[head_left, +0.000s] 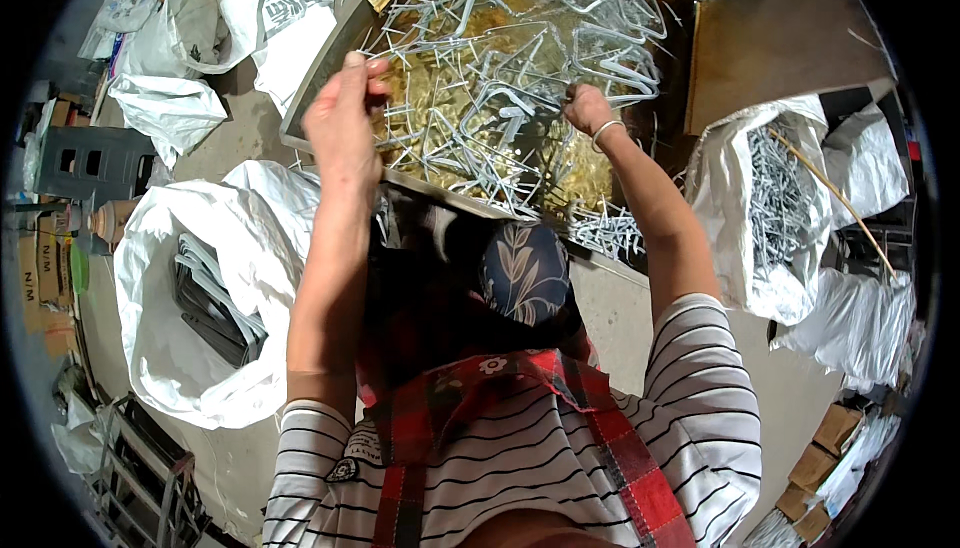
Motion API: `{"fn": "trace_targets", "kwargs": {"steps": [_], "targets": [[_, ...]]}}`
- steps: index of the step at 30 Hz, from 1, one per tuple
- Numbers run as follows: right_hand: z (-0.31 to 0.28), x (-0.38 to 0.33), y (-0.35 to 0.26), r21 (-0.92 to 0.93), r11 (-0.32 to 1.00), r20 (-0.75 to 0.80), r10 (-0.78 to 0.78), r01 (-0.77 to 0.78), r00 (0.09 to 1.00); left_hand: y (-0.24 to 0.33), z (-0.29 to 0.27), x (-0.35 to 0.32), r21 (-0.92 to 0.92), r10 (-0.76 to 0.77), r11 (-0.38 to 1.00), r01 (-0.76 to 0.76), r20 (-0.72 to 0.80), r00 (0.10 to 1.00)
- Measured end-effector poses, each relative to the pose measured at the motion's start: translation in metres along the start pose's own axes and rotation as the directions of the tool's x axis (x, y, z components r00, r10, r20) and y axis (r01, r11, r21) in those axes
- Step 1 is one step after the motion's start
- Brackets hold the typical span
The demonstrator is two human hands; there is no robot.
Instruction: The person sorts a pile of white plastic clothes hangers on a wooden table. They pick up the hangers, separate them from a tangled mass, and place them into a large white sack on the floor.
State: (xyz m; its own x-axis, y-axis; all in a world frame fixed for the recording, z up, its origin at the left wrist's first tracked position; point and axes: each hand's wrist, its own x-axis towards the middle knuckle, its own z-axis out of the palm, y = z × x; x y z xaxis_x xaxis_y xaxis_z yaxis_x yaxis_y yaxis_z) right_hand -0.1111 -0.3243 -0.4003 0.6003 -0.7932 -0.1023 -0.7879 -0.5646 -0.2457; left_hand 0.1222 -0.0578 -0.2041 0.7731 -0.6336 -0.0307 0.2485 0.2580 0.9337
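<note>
Thin grey bent rods (500, 98), some with hooked or angular ends, lie tangled in a wide metal tray (440, 196) with a shiny yellowish bottom. Over the tray's left side is my left hand (343, 123), thumb uppermost and fingers curled. One slim grey rod runs rightward from its thumb and fingertips, seemingly pinched there. My right hand (590, 111), a bracelet at its wrist, is closed among the rods toward the tray's right side. Whatever its fingers grip is hidden.
At the left, an open white sack (145, 348) holds dark grey flat pieces (215, 298). A white sack (730, 238) at the right is filled with small grey pieces, a thin stick (835, 188) leaning across it. A brown board (785, 53) adjoins the tray; a patterned cushion-like thing (525, 273) is below it.
</note>
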Motion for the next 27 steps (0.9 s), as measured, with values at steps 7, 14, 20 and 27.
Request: {"fn": "trace_targets", "kwargs": {"steps": [7, 14, 20, 27], "targets": [[0.083, 0.025, -0.014, -0.161, 0.985, 0.161, -0.04, 0.066, 0.986, -0.096, -0.005, 0.034, 0.22, -0.138, 0.971, 0.091, 0.208, 0.968], [0.023, 0.022, -0.016, -0.032, 0.98, 0.118, -0.191, 0.196, 0.975, -0.159, -0.011, 0.063, 0.557, -0.419, 0.787, 0.266, 0.167, 0.892], [-0.064, 0.001, -0.017, 0.04, 0.937, -0.024, -0.347, 0.348, 0.937, -0.176, 0.01, 0.076, 0.63, -0.331, 0.777, -0.005, 0.415, 0.847], [-0.099, -0.011, -0.03, 0.53, 0.829, -0.039, -0.186, 0.178, 0.982, -0.144, 0.028, 0.068, 0.274, -0.371, 0.929, 0.251, 0.711, 0.598]]}}
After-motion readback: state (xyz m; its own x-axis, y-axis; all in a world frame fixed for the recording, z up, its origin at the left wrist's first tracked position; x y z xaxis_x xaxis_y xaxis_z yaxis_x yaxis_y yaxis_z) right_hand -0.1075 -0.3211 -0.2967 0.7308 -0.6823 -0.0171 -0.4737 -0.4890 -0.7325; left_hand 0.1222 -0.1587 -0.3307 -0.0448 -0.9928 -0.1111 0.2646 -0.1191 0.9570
